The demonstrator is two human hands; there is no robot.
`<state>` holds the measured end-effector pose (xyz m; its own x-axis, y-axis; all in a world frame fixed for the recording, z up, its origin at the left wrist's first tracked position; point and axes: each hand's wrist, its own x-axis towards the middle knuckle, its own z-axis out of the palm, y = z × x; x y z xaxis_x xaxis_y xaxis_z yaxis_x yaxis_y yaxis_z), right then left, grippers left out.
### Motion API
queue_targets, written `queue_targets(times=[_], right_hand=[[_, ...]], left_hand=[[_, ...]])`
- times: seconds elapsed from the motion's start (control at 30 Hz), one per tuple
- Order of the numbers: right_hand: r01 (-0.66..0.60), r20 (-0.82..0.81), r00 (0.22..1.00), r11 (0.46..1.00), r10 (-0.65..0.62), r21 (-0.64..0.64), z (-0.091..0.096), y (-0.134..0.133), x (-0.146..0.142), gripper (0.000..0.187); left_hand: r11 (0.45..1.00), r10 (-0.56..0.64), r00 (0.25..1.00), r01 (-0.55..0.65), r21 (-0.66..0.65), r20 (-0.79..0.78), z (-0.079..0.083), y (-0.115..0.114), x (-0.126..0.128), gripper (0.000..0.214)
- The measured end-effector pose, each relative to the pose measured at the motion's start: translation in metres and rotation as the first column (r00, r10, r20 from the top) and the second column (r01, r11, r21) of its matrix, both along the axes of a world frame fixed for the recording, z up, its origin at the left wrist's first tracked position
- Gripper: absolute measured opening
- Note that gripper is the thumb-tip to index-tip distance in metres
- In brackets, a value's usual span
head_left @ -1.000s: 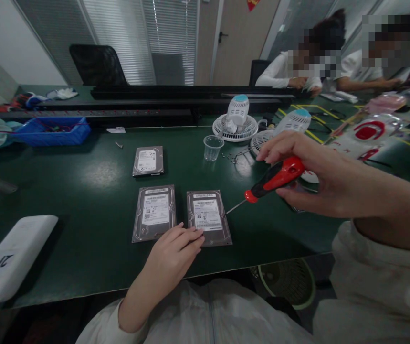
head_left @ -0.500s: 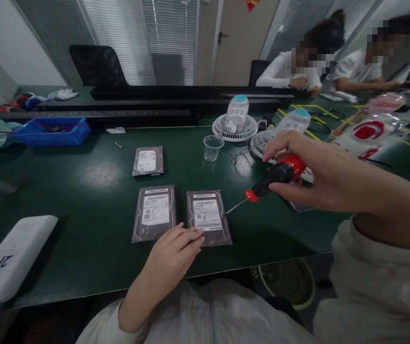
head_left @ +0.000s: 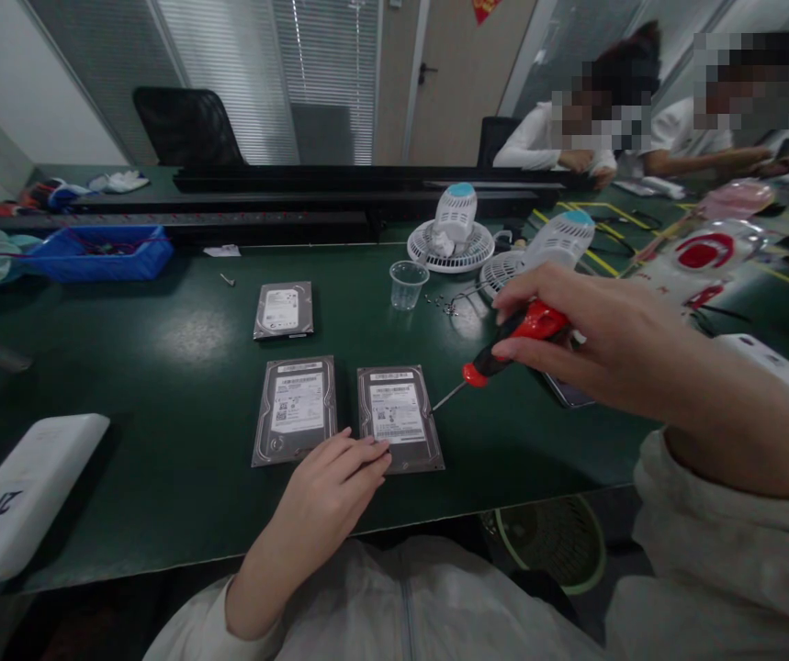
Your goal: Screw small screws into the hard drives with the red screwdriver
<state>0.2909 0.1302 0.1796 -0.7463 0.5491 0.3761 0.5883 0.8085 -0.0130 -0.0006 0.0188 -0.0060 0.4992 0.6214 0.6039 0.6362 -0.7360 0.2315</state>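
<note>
My right hand (head_left: 601, 335) grips a screwdriver (head_left: 511, 344) with a red and black handle. The screwdriver slants down to the left, and its tip meets the right edge of a hard drive (head_left: 394, 395) with a white label. Flat fingers of my left hand (head_left: 339, 482) rest on that drive's lower left corner, so the hand is open and covers part of it. Just left lies a second hard drive (head_left: 298, 404), and a smaller-looking third hard drive (head_left: 284, 309) sits farther back.
A clear plastic cup (head_left: 408, 285) stands behind the drives, with small screws (head_left: 445, 305) beside it. White fan-like parts (head_left: 453, 243) are behind that. A blue tray (head_left: 105, 252) is at back left, a white power bank (head_left: 22, 496) at front left. Two people sit across at right.
My right hand and the screwdriver handle have shifted slightly left and down, while the tip stays at the drive's edge. My left hand keeps its place on the drive.
</note>
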Motion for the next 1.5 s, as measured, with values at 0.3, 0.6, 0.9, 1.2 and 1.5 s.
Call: queue_targets(times=[0.3,0.6,0.9,1.2,1.5], right_hand=[[-0.061,-0.036,0.998,0.987,0.057,-0.148,0.0052,-0.0045,-0.0011,0.023],[0.021,0.067,0.998,0.999,-0.019,-0.034,0.0065,-0.0027,-0.0012,0.032],[0.11,0.082,0.99,0.992,-0.115,0.064,0.0045,0.0028,-0.0035,0.026],[-0.038,0.037,0.998,0.989,0.044,-0.146,0.0096,-0.0016,0.0032,0.032],[0.145,0.088,0.985,0.989,-0.147,0.029,0.0041,-0.0026,-0.0059,0.037]], left_hand=[[1.0,-0.004,1.0,0.004,-0.003,0.011,0.0006,-0.0001,0.0005,0.02],[1.0,-0.008,1.0,0.008,-0.013,0.009,0.0005,-0.0009,0.0001,0.02],[1.0,-0.011,1.0,0.011,-0.007,0.001,0.0007,-0.0003,-0.0002,0.02],[1.0,-0.007,1.0,0.007,-0.014,0.005,0.0013,-0.0004,0.0001,0.02],[1.0,-0.002,1.0,0.002,-0.008,0.0,0.0012,-0.0006,-0.0003,0.02]])
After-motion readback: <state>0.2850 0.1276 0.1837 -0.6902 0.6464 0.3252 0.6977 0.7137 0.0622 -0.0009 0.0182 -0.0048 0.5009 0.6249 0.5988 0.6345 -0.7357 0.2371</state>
